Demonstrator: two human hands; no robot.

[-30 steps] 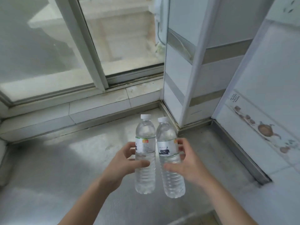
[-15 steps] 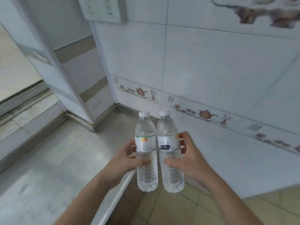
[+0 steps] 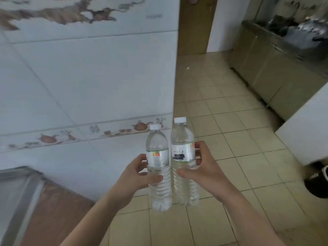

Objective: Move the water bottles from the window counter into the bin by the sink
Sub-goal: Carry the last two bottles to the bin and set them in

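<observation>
1. Since the earlier frames, the window counter has been left behind; tiled floor [image 3: 230, 139] is now faced.
2. One upright bottle is gripped in each fist: the left bottle [image 3: 158, 167] by the left hand [image 3: 136, 176], the right bottle [image 3: 184, 162] by the right hand [image 3: 207, 167], side by side above the floor.
3. Carrying is judged under way; dropping into the bin remains.
4. No bin or sink can be made out; the far right counter [image 3: 276, 71] is blurred.

Clutter on far counter [image 3: 291, 31] blurred, unidentifiable. Dark object [image 3: 317, 180] cut by right edge. Bottle labels [image 3: 182, 153] unreadable.
</observation>
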